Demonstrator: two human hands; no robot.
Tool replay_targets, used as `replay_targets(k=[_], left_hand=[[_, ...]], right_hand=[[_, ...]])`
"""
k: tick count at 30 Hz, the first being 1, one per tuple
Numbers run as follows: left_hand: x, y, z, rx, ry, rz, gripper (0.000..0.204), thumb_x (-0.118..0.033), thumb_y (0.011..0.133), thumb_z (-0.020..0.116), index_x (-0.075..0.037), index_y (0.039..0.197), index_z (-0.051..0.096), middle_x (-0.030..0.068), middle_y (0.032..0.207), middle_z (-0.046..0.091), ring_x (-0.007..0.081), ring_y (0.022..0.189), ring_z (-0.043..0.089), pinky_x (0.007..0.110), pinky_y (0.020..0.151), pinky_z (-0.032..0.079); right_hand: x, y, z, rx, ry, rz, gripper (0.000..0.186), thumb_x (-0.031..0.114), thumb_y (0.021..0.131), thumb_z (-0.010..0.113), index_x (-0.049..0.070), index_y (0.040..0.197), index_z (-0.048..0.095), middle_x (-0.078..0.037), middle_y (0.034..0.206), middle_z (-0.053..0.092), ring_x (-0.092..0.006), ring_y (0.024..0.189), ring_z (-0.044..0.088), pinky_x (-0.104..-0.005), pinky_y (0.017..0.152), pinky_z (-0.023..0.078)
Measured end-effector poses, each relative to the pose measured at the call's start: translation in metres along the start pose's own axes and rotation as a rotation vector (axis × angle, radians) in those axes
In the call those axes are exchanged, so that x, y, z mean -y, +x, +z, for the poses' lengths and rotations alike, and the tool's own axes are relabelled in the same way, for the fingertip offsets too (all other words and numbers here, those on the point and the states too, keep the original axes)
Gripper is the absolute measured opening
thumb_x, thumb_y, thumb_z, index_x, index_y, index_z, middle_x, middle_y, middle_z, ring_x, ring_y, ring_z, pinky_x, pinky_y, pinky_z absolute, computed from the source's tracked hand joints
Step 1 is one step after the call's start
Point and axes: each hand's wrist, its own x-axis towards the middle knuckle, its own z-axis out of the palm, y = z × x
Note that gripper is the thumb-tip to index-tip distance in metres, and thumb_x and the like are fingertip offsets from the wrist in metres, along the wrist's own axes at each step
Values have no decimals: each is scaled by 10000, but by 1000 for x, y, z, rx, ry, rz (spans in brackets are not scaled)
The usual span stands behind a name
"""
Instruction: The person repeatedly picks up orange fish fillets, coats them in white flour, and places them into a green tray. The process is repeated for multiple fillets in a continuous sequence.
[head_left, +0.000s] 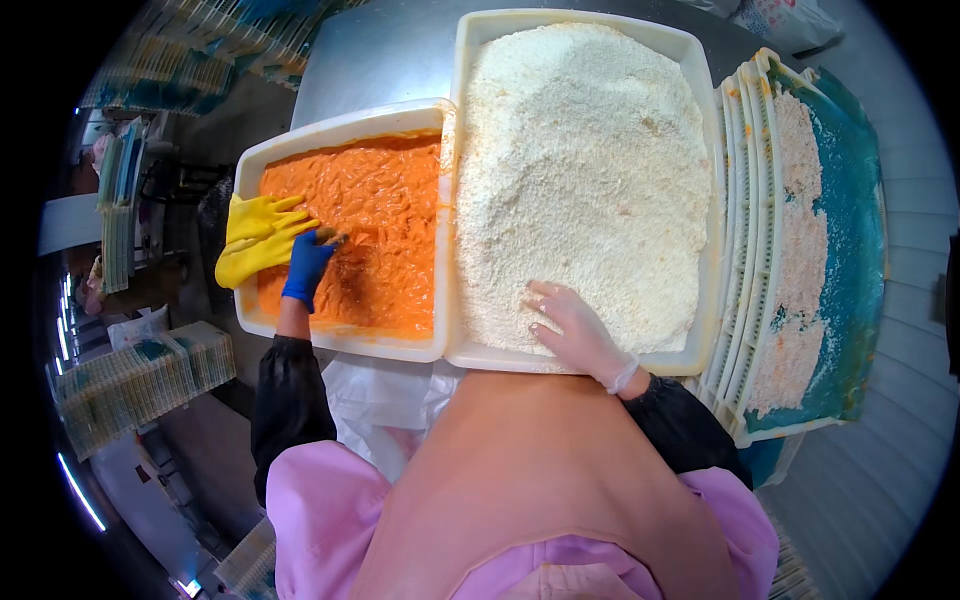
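My left hand [309, 266], in a blue glove, reaches over a white tub [345, 347] of thick orange batter [390, 210]. Its fingers are bent together at the batter's surface, with brownish tips; what they hold, if anything, I cannot make out. Beside it, a yellow rubber glove [258, 240] lies over the tub's left rim, its fingers pointing toward the batter; no arm shows behind it. My right hand [580, 340], in a thin clear glove, rests open on pale breadcrumbs [590, 180] near the front of a larger white tub [585, 17].
Both tubs stand side by side on a metal table [370, 60]. At the right, stacked white trays [745, 240] rise close to the crumb tub; a teal sheet [850, 220] on top carries pinkish crumbs. More stacked trays [150, 375] stand at the left. White plastic [380, 395] hangs in front.
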Motion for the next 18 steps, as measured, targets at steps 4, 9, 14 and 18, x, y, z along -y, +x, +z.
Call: replay_targets(k=[4,9,14,18], left_hand=[[-10,5,-7,12,-232,-80,186,-140,806,664,17,905,663,55,786,655,133,712,593,266,644,475],[-110,-9,9,140,-386,78,193,-85,866,578,2,1033,621,23,860,628,94,725,559,228,659,460],[-243,-59,97,401,-13,793,195,-22,782,541,-61,951,631,86,960,591,268,859,556,346,720,462],[-252,-57,144,107,404,992,86,-95,733,576,-67,784,640,73,893,594,281,851,557,377,699,467]], right_hand=[[-25,-13,-2,68,-289,172,435,255,799,598,44,1174,537,-184,1314,436,-385,1211,385,-414,1001,335],[-42,-43,-34,57,-218,429,497,282,826,580,1,1226,496,-199,1341,405,-376,1251,349,-404,1036,289],[-76,-67,-39,-187,103,532,498,271,850,567,-13,1249,476,-212,1277,472,-349,1192,432,-363,1013,324],[-93,-21,-13,-465,234,669,476,247,843,584,-20,1227,492,-204,1178,545,-333,1095,514,-335,941,388]])
